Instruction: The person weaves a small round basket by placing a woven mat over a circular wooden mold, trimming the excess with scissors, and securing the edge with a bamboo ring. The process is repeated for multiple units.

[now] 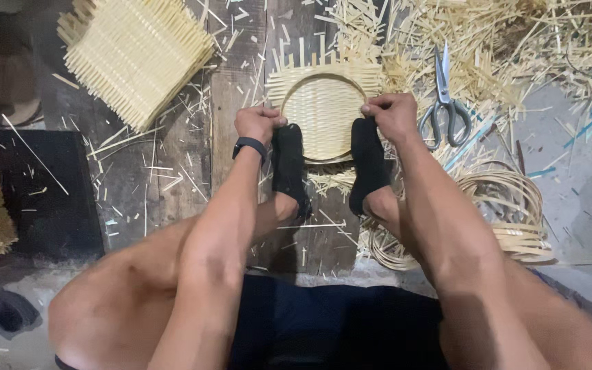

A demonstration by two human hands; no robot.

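Item: round woven bamboo tray (323, 116), on the floor between our two black-socked feet. Rim hoop seated; stray strip ends beyond it untrimmed. Left hand (258, 123) pinches the rim's left edge, right hand (392, 115) its right. Scissors (445, 103) lie right of the tray.

Both hands grip the rim of a round woven bamboo tray (323, 113): the left hand (260, 123) at its left edge, the right hand (392, 115) at its right. Two feet in black socks (289, 164) press on the tray's near edge (one on each side). Scissors (445, 103) lie just right of it, a stack of woven mats (135, 58) well to the left, coiled bamboo strips (508, 212) beside the right forearm.
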